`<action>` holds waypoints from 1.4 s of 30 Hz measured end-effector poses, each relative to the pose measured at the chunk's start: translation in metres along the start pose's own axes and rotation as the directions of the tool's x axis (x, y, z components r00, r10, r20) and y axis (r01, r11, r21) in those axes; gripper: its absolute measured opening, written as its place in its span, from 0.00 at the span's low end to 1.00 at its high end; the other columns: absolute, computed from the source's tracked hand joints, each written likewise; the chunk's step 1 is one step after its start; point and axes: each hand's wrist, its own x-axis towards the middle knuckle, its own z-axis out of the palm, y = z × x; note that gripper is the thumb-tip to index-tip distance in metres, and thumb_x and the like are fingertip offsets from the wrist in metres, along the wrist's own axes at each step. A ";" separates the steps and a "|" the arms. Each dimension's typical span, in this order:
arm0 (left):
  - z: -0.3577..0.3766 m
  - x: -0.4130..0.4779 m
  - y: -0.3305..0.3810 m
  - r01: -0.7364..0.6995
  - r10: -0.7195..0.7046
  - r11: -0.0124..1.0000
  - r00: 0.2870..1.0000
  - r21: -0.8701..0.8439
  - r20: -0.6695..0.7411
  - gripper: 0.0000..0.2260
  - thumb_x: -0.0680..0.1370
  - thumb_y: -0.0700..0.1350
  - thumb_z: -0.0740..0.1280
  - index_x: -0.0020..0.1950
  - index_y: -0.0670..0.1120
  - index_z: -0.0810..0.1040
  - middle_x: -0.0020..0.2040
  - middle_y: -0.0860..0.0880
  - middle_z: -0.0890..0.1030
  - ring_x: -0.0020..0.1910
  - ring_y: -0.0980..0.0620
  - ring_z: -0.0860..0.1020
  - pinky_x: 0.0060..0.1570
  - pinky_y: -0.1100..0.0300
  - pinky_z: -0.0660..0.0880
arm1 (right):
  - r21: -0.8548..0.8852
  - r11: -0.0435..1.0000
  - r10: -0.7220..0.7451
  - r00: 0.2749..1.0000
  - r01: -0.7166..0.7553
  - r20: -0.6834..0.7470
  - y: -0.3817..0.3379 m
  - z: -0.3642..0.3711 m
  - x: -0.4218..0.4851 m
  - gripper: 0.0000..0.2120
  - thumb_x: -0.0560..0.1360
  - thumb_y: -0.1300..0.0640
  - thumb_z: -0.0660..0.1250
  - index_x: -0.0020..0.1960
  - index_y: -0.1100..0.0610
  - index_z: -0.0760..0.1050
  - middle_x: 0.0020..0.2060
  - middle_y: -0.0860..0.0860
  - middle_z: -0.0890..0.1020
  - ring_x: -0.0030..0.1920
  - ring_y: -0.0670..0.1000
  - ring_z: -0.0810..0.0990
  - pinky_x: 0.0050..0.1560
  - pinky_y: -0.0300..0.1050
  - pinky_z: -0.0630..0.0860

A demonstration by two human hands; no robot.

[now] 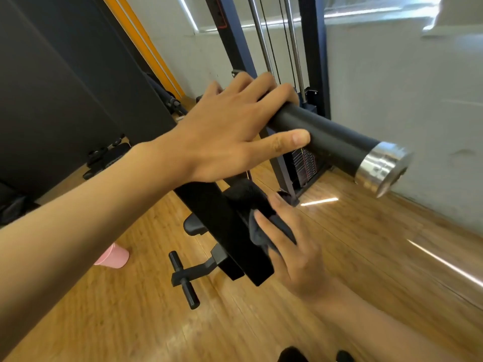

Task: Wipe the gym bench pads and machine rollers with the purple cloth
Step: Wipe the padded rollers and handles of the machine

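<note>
Floorboards (347, 259); roller (326, 142) under left hand (230, 126), cloth (262, 232) in right (296, 253)

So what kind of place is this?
Most likely a gym. There is a weight stack with steel guide rods rising above it, and a black padded roller with a shiny chrome end, like on an exercise machine.

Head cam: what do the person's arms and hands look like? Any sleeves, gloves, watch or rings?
Left hand and right hand are bare: no gloves, rings or tape. Left forearm and right forearm are bare to the frame edge, with no sleeves, watch or bands in view. The left thumbnail is short and unpainted.
</note>
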 end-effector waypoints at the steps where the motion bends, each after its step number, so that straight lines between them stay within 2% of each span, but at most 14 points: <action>1: -0.001 0.000 0.002 0.000 0.000 1.000 1.000 0.003 -0.014 0.31 0.79 0.70 0.46 0.71 0.53 0.69 0.61 0.53 0.70 0.56 0.51 0.68 0.55 0.51 0.63 | -0.008 1.000 0.026 1.000 -0.026 0.002 -0.006 0.000 0.014 0.19 0.82 0.63 0.63 0.73 0.59 0.73 0.73 0.59 0.72 0.76 0.59 0.69 0.71 0.56 0.74; 4: -0.001 0.001 0.008 -0.001 0.001 1.000 1.000 -0.012 -0.003 0.30 0.79 0.70 0.46 0.70 0.53 0.69 0.60 0.52 0.71 0.55 0.50 0.68 0.54 0.52 0.61 | -0.119 0.993 -0.005 0.996 0.015 0.084 -0.009 -0.004 0.016 0.21 0.83 0.60 0.62 0.75 0.56 0.71 0.76 0.57 0.69 0.79 0.56 0.65 0.74 0.55 0.71; 7: -0.002 -0.003 0.011 -0.007 0.007 1.000 1.000 -0.026 0.002 0.30 0.79 0.70 0.45 0.70 0.53 0.69 0.59 0.53 0.71 0.54 0.51 0.67 0.53 0.52 0.61 | -0.080 0.996 -0.044 0.998 0.047 0.047 0.002 -0.014 -0.043 0.25 0.85 0.63 0.62 0.80 0.53 0.62 0.78 0.57 0.62 0.78 0.61 0.65 0.69 0.59 0.76; 9: -0.003 -0.005 0.013 -0.016 0.016 1.000 1.000 -0.021 -0.013 0.30 0.79 0.69 0.45 0.69 0.52 0.69 0.58 0.54 0.70 0.54 0.51 0.67 0.53 0.52 0.61 | -0.068 0.997 -0.028 0.999 0.026 -0.022 -0.001 -0.013 -0.048 0.22 0.85 0.63 0.61 0.78 0.54 0.64 0.78 0.58 0.62 0.77 0.62 0.67 0.67 0.59 0.77; 12: -0.004 -0.004 0.015 -0.020 0.020 0.999 1.000 -0.030 -0.010 0.29 0.80 0.69 0.45 0.69 0.52 0.69 0.58 0.55 0.68 0.53 0.52 0.66 0.53 0.52 0.59 | -0.052 0.997 0.061 0.994 -0.065 -0.087 -0.019 -0.002 -0.006 0.19 0.83 0.65 0.63 0.74 0.59 0.70 0.74 0.60 0.68 0.77 0.61 0.68 0.73 0.56 0.71; 16: -0.003 -0.010 0.019 -0.029 0.029 0.999 1.000 -0.035 -0.008 0.29 0.80 0.68 0.46 0.68 0.52 0.69 0.57 0.56 0.67 0.52 0.53 0.66 0.53 0.53 0.59 | -0.162 0.983 -0.100 0.993 0.089 -0.063 -0.009 -0.003 -0.057 0.23 0.85 0.62 0.63 0.78 0.51 0.65 0.77 0.57 0.65 0.80 0.59 0.61 0.73 0.57 0.71; 18: -0.005 -0.011 0.019 -0.028 0.027 0.999 1.000 -0.036 -0.013 0.28 0.80 0.68 0.45 0.68 0.51 0.69 0.57 0.56 0.67 0.52 0.54 0.65 0.53 0.54 0.58 | -0.170 0.981 -0.098 0.994 0.089 -0.044 -0.012 -0.004 -0.069 0.25 0.85 0.61 0.62 0.80 0.49 0.62 0.79 0.54 0.63 0.80 0.59 0.59 0.72 0.60 0.72; 21: -0.007 -0.012 0.016 -0.008 0.008 0.999 1.000 -0.038 -0.013 0.29 0.79 0.68 0.45 0.67 0.51 0.68 0.58 0.55 0.67 0.52 0.53 0.65 0.53 0.54 0.58 | -0.221 0.975 -0.036 0.998 0.025 -0.047 -0.034 0.007 -0.019 0.22 0.82 0.64 0.68 0.74 0.55 0.72 0.75 0.56 0.72 0.79 0.57 0.64 0.76 0.61 0.66; 23: -0.006 -0.012 0.017 0.003 -0.003 0.999 1.000 -0.047 0.001 0.29 0.79 0.68 0.45 0.68 0.50 0.68 0.58 0.54 0.68 0.54 0.52 0.66 0.54 0.53 0.59 | -0.245 0.968 -0.059 0.998 0.049 -0.034 -0.034 0.008 -0.013 0.20 0.82 0.65 0.67 0.73 0.56 0.74 0.74 0.58 0.73 0.79 0.57 0.65 0.77 0.59 0.64; 27: -0.003 -0.015 0.025 -0.007 0.006 0.998 1.000 -0.062 -0.019 0.29 0.79 0.68 0.45 0.67 0.50 0.69 0.58 0.54 0.69 0.53 0.52 0.67 0.53 0.52 0.60 | -0.158 0.987 -0.012 0.998 0.002 -0.059 -0.025 -0.009 -0.066 0.19 0.84 0.62 0.64 0.75 0.58 0.68 0.74 0.62 0.68 0.78 0.61 0.66 0.68 0.62 0.76; 30: -0.003 -0.013 0.030 -0.005 0.002 0.998 0.999 -0.061 -0.047 0.29 0.79 0.68 0.45 0.67 0.50 0.69 0.59 0.53 0.70 0.54 0.52 0.67 0.53 0.52 0.61 | -0.112 0.991 0.069 0.994 -0.078 -0.081 -0.041 -0.012 -0.008 0.21 0.80 0.67 0.67 0.73 0.60 0.73 0.72 0.59 0.73 0.76 0.58 0.69 0.70 0.57 0.75; 33: -0.004 -0.014 0.031 -0.010 0.009 0.999 0.999 -0.047 -0.035 0.29 0.80 0.68 0.45 0.68 0.50 0.69 0.59 0.53 0.70 0.54 0.51 0.68 0.53 0.51 0.62 | -0.182 0.981 0.070 0.997 -0.065 0.025 -0.053 -0.008 0.048 0.19 0.77 0.65 0.70 0.68 0.59 0.79 0.69 0.56 0.78 0.72 0.55 0.73 0.69 0.53 0.76; 38: 0.005 -0.023 0.023 -0.039 0.039 0.999 0.998 -0.017 -0.045 0.28 0.80 0.69 0.45 0.68 0.54 0.68 0.59 0.57 0.67 0.55 0.55 0.66 0.56 0.50 0.62 | -0.114 0.993 0.016 0.997 -0.024 -0.070 -0.041 -0.003 -0.038 0.16 0.82 0.65 0.66 0.69 0.60 0.77 0.71 0.60 0.74 0.74 0.61 0.71 0.68 0.60 0.75; 42: 0.008 -0.021 0.008 -0.043 0.045 0.998 0.998 0.035 -0.047 0.29 0.79 0.71 0.45 0.69 0.54 0.68 0.58 0.58 0.63 0.56 0.55 0.63 0.57 0.48 0.63 | -0.116 0.992 0.049 0.997 -0.054 -0.052 -0.036 0.004 -0.023 0.17 0.82 0.63 0.65 0.70 0.59 0.77 0.73 0.59 0.73 0.77 0.58 0.69 0.72 0.54 0.72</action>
